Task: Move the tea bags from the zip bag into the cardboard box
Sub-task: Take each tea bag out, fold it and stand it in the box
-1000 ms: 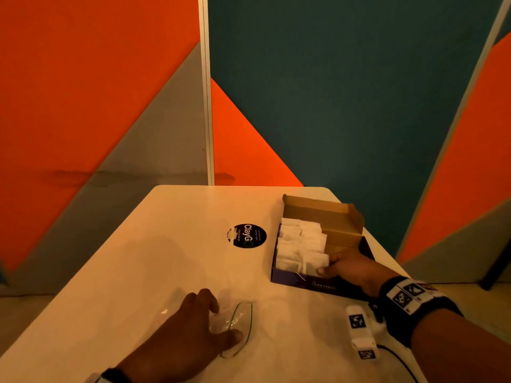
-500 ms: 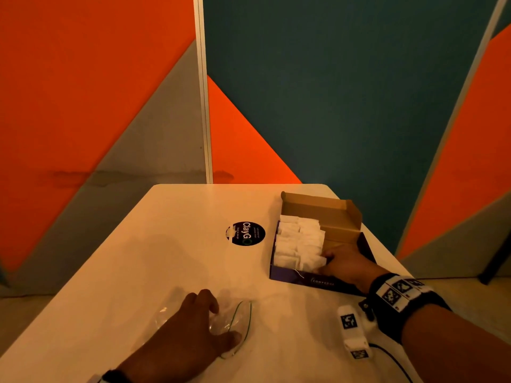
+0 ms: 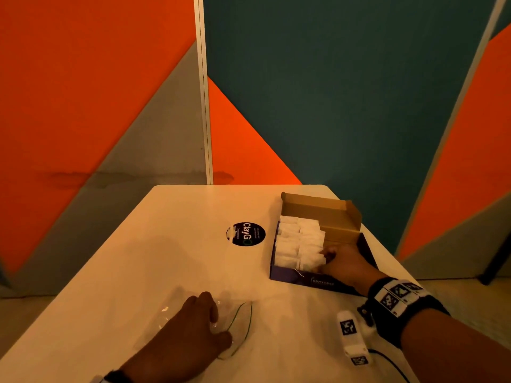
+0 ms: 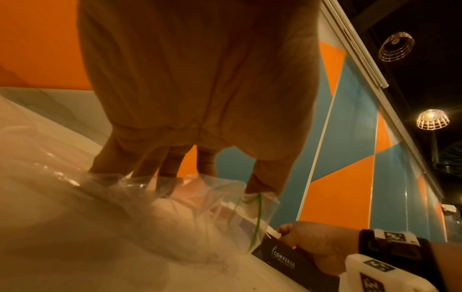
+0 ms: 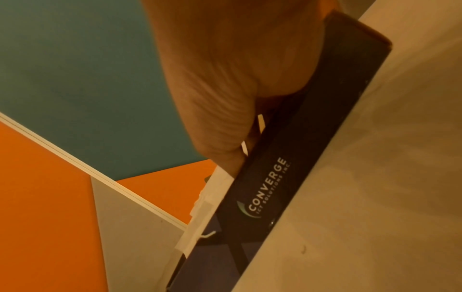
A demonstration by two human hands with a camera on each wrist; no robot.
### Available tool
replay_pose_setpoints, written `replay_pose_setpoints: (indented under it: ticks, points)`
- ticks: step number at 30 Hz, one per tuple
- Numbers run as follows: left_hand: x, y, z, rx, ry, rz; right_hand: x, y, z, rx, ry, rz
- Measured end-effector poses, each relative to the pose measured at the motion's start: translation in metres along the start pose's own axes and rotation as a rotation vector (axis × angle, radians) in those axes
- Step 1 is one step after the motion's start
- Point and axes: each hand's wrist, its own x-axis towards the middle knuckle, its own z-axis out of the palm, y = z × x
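1. My right hand [image 3: 344, 265] sits inside the cardboard box [image 3: 318, 281] near the tabletop's right edge; whether it grips tea bags [image 3: 300, 244], I cannot tell.
2. My left hand [image 3: 190, 334], fingers straight, presses the zip bag [image 3: 243, 324] at the near edge; I'd seat the bags snugly.

The cardboard box [image 5: 295, 173] reads "CONVERGE"; a round sticker [image 3: 245, 234] reads "ClayGo".
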Motion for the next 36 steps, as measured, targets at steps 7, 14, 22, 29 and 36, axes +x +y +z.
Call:
replay_pose_setpoints:
  ticks: [7, 14, 22, 29, 36]
  points:
    - [0.004, -0.007, -0.003, -0.091, 0.042, 0.002, -0.014, -0.014, -0.009, 0.158, 0.114, 0.081]
    - [0.002, -0.010, -0.004, -0.229, 0.107, 0.006, -0.098, -0.076, 0.018, 0.230, 0.169, -0.161]
    - [-0.008, -0.001, -0.003, -0.360, 0.184, 0.066, -0.142, -0.100, 0.114, -0.114, -0.280, -0.440]
    - [-0.016, -0.007, -0.011, -0.467, 0.166, 0.162, -0.127, -0.095, 0.136, -0.169, -0.384, -0.672]
    - [-0.004, -0.034, -0.022, -0.334, 0.080, -0.101, -0.112, -0.083, 0.168, -0.310, -0.349, -0.753]
